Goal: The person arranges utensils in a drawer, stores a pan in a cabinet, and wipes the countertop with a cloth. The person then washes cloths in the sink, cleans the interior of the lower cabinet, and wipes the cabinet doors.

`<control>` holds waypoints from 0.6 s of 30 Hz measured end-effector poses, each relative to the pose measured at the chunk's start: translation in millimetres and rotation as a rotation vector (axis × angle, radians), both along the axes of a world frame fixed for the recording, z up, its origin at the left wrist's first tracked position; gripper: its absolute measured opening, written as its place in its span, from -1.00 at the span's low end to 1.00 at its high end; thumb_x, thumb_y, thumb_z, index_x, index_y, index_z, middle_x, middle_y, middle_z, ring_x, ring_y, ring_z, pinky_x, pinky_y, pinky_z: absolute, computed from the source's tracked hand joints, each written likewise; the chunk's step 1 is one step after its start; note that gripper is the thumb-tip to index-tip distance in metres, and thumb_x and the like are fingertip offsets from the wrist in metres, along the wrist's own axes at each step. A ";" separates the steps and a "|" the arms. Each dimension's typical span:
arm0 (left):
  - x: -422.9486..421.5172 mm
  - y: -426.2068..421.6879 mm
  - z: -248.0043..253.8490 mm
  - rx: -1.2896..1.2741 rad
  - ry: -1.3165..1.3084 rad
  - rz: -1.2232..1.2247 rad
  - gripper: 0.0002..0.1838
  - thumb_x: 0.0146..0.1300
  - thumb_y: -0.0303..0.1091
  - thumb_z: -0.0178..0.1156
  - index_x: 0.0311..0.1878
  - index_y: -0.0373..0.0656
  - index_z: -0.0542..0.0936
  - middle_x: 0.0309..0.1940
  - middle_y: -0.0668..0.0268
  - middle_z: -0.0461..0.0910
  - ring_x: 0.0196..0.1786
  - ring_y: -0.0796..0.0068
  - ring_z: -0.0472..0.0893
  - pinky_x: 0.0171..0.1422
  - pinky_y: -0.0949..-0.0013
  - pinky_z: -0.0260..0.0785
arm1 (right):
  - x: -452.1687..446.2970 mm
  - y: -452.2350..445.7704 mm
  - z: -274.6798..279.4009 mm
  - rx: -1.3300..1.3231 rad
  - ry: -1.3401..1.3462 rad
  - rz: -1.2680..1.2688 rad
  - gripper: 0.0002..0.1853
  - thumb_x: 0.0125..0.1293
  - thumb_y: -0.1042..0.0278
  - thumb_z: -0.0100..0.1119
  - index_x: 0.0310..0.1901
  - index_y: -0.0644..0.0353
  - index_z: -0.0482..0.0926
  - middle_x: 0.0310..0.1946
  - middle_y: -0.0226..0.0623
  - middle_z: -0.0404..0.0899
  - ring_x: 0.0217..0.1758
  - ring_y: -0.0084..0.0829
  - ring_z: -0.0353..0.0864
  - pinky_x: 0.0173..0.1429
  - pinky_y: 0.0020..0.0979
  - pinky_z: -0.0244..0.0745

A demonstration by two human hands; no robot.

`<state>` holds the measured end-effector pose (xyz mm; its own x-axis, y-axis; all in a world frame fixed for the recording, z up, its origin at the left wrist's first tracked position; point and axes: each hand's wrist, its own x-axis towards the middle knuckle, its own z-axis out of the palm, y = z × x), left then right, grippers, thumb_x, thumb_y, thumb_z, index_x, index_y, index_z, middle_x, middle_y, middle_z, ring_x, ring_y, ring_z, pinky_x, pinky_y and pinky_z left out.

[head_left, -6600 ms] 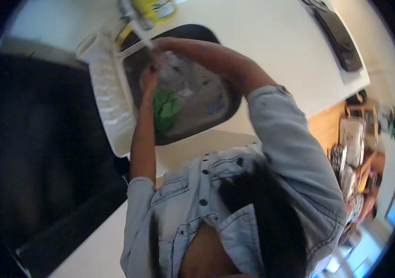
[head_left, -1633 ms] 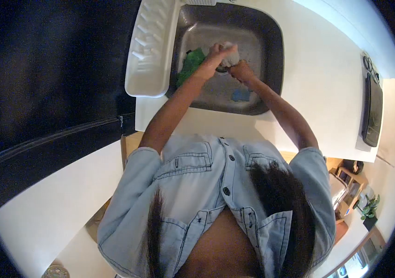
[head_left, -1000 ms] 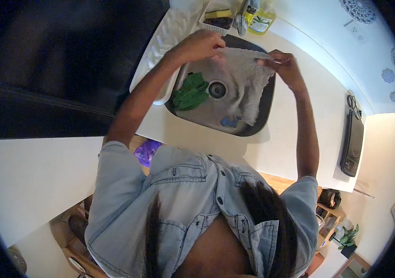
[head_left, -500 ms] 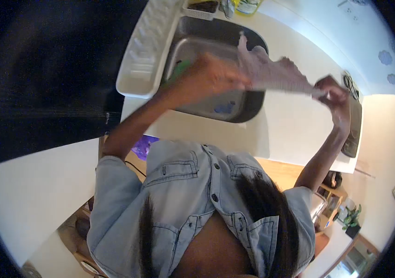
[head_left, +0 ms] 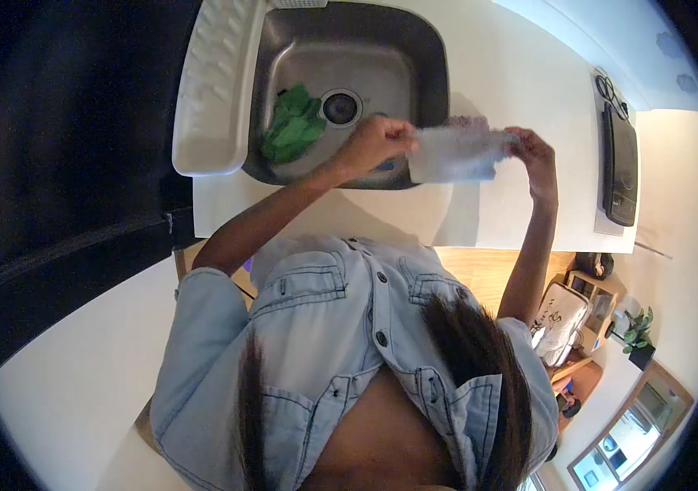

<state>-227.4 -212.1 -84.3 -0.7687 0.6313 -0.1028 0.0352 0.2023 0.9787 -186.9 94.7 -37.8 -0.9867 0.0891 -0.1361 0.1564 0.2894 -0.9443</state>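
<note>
A thin, pale grey-mauve cloth [head_left: 455, 154] is stretched between my two hands over the counter, beside the right rim of the sink. It is smeared by motion. My left hand [head_left: 380, 146] pinches its left end above the sink's near right corner. At the other end, my right hand [head_left: 534, 151] has its fingers closed on the cloth. Below and to the left, a crumpled green cloth [head_left: 292, 127] lies in the metal sink [head_left: 373, 69], next to the drain [head_left: 341, 108]. A bit of something blue in the sink is mostly hidden behind my left hand.
A white ridged drainer tray [head_left: 211, 123] stands along the sink's left side. On the right end of the white counter [head_left: 521, 65] lies a flat black appliance [head_left: 620, 168] with a coiled cord. A wooden shelf and a potted plant [head_left: 637, 329] are behind, at the lower right.
Both hands have come lower and closer together, and the cloth now hangs towards me rather than flaring up and away. The view has shifted, showing the green cloth and drain plainly.
</note>
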 end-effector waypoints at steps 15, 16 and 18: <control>36.3 -199.9 146.7 -0.417 0.368 0.127 -0.77 0.03 -0.37 0.21 -0.20 -0.17 0.61 -0.18 0.28 0.59 -0.08 0.37 0.54 0.12 0.37 0.30 | 27.9 -160.1 115.5 0.114 0.339 0.739 -0.81 -0.15 0.67 0.22 -0.42 0.23 0.59 -0.37 -0.32 0.57 -0.22 -0.40 0.57 -0.13 -0.42 0.46; 56.1 -223.6 131.9 -0.473 0.318 0.086 -0.74 -0.02 -0.38 0.23 -0.19 -0.16 0.61 -0.15 0.28 0.58 -0.05 0.36 0.53 0.14 0.35 0.30 | 30.8 -182.7 100.1 0.035 0.353 0.918 -0.79 -0.13 0.64 0.23 -0.37 0.20 0.60 -0.32 -0.29 0.57 -0.19 -0.37 0.56 -0.09 -0.40 0.45; 101.6 -251.6 113.8 -0.525 0.109 0.012 -0.66 -0.07 -0.40 0.25 -0.12 -0.14 0.58 -0.08 0.27 0.54 0.01 0.32 0.51 0.16 0.33 0.30 | 49.3 -217.3 56.8 0.025 0.307 1.171 -0.78 -0.08 0.57 0.24 -0.30 0.20 0.59 -0.25 -0.27 0.58 -0.16 -0.29 0.55 -0.05 -0.38 0.44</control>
